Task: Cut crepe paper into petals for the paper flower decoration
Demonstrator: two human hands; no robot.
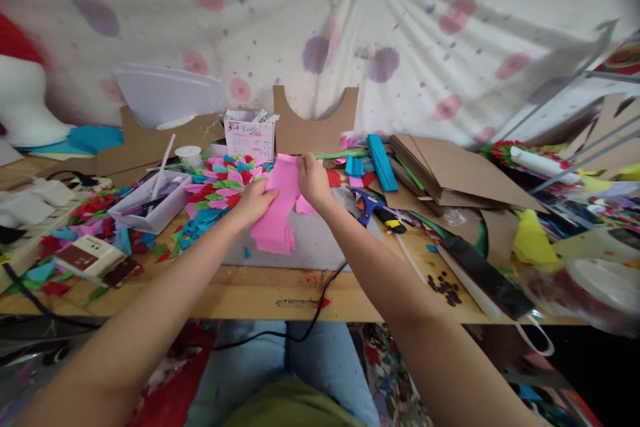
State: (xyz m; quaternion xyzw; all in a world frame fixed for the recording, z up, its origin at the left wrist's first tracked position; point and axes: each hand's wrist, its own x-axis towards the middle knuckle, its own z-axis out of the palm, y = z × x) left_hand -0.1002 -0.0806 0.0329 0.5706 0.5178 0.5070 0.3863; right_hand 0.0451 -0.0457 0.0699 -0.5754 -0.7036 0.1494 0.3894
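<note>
A strip of pink paper [278, 210] hangs between both hands above a grey work mat [310, 247] on the wooden table [260, 293]. My left hand [255, 203] pinches the paper's left edge near the middle. My right hand [313, 180] grips its upper right edge, fingers closed on it. A colourful paper flower [227, 190] of pink, red, green and blue petals lies just left of the hands.
A blue glue gun [373, 207] lies right of the mat, its black cord running off the table's front edge. A white tray [150, 203], cardboard sheets [460, 170], a small box [249, 137], paper scraps and dark beads [445, 288] crowd the table.
</note>
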